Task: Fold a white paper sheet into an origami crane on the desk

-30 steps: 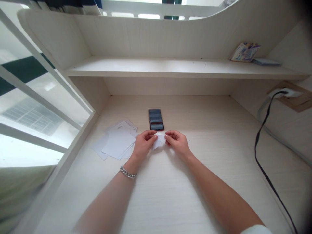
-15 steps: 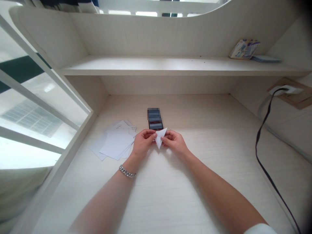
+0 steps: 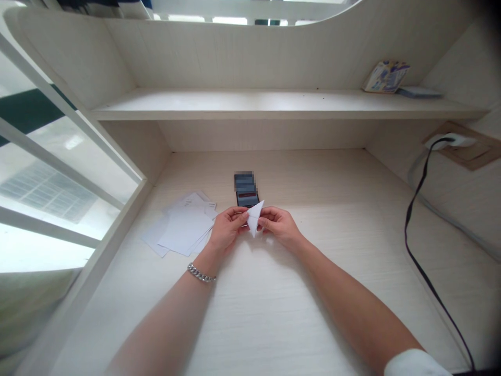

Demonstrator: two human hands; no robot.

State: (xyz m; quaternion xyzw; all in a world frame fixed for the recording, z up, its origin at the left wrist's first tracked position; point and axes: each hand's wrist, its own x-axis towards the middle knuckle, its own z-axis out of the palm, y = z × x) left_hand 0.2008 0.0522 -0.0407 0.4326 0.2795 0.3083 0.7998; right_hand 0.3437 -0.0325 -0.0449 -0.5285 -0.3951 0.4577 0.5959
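A small piece of folded white paper, pointed at top and bottom, is held up between my two hands over the desk. My left hand pinches its left side between thumb and fingers. On the other side, my right hand has its thumb and fingertips closed at the paper's right edge. A crease line runs across the paper's face. Just beyond the hands lies a dark phone, its lower end partly hidden by the fingers and paper.
Loose white sheets lie overlapping left of my left hand. A dark cable runs from a wall socket down the right side. On the shelf stand a colourful packet and a flat bluish item. White railings border the left.
The paper has turned slightly between the fingers and now shows a crease and a narrower lower point. The whole view has shifted a little; both hands stay at the paper.
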